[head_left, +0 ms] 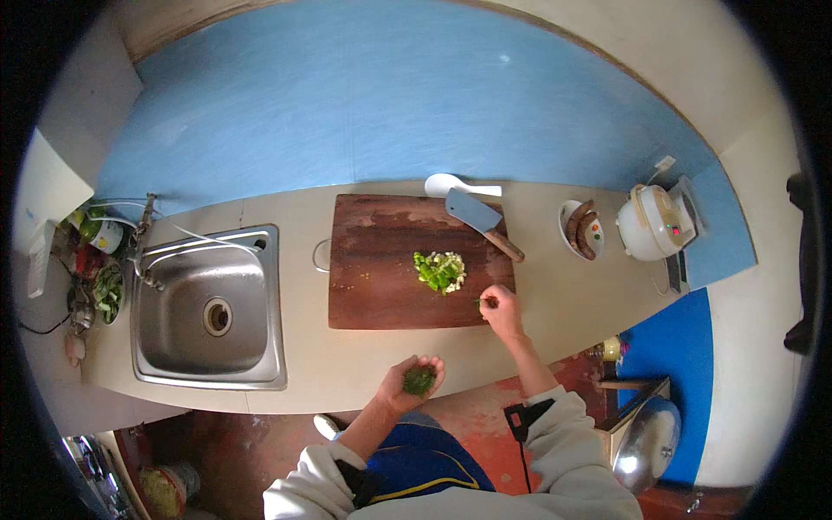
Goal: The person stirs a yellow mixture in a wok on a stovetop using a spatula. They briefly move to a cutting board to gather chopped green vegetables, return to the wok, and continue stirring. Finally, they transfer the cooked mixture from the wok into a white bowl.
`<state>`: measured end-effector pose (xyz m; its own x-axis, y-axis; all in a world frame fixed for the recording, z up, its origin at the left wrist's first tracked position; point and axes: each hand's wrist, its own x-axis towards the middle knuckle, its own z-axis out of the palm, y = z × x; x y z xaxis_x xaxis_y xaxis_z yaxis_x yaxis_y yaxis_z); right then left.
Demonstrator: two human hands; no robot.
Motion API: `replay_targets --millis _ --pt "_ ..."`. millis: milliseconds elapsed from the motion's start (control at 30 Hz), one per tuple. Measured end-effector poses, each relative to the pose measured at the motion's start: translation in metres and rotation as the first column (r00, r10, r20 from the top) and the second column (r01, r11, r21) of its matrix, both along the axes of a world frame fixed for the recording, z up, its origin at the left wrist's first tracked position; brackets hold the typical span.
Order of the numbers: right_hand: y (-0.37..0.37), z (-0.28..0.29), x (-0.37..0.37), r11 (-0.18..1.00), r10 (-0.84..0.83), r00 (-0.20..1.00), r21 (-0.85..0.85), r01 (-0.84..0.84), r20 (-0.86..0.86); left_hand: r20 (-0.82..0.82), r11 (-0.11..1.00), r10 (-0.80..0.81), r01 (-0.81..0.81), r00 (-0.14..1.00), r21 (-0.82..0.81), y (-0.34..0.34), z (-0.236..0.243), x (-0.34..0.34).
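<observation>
My left hand (407,385) is cupped palm up in front of the counter edge, holding a small heap of finely chopped green herbs (420,380). Over the lower right edge of the wooden cutting board (373,251), my right hand (501,311) is closed in a pinch. A dark green bit of herb shows at its fingertips. On the board lies a pile of chopped green and white pieces (440,272), like cut scallion, up and left of that hand. A cleaver (472,213) rests across the upper right of the board, its wooden handle overhanging the right edge.
Behind the board lies a white spoon (442,184). To the right stand a plate of sausages (579,230) and a white rice cooker (652,224). A steel sink (208,312) with a tap (141,251) is at left, beside leafy greens (107,290). A metal lid (648,446) stands lower right.
</observation>
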<state>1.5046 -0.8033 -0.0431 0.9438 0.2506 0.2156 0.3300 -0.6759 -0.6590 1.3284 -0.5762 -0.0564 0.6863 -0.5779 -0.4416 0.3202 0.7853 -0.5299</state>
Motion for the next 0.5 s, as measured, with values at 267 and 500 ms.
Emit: replay_targets --millis 267,500 --pt "0.074 0.071 -0.111 0.892 0.45 0.87 0.145 -0.428 -0.202 0.127 0.943 -0.167 0.121 0.978 0.309 -0.001 -0.025 0.003" --pt "0.09 0.092 -0.134 0.875 0.481 0.871 -0.019 -0.485 -0.097 0.194 0.942 -0.199 0.133 0.961 0.308 0.008 -0.037 -0.004"
